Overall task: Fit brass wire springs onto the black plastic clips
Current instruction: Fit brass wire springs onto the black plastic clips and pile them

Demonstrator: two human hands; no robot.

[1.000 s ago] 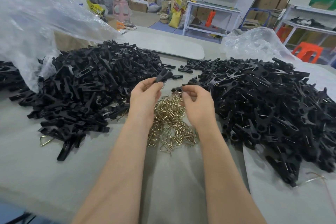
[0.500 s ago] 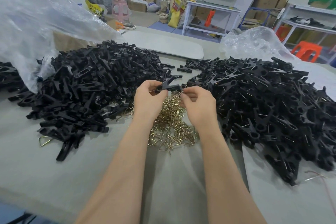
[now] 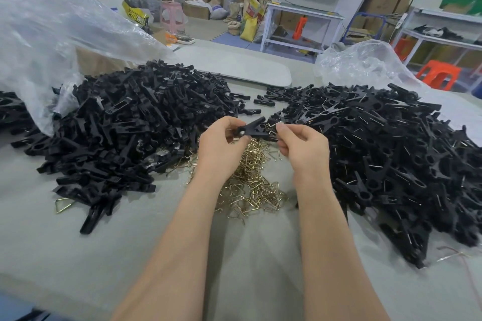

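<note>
With a big left pile of bare clips to do and a right pile seemingly sprung, the left hand grips one clip above the loose springs while the right hand pinches a spring at its end.

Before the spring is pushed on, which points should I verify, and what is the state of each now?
1. Left hand grips the black clip: ok.
2. Right hand pinches a brass spring at the clip's end: ok.
3. Spring hooked into the clip: cannot tell, too small.
4. Clip held above the table: ok.
5. Loose spring pile lies under the hands: ok.
</note>
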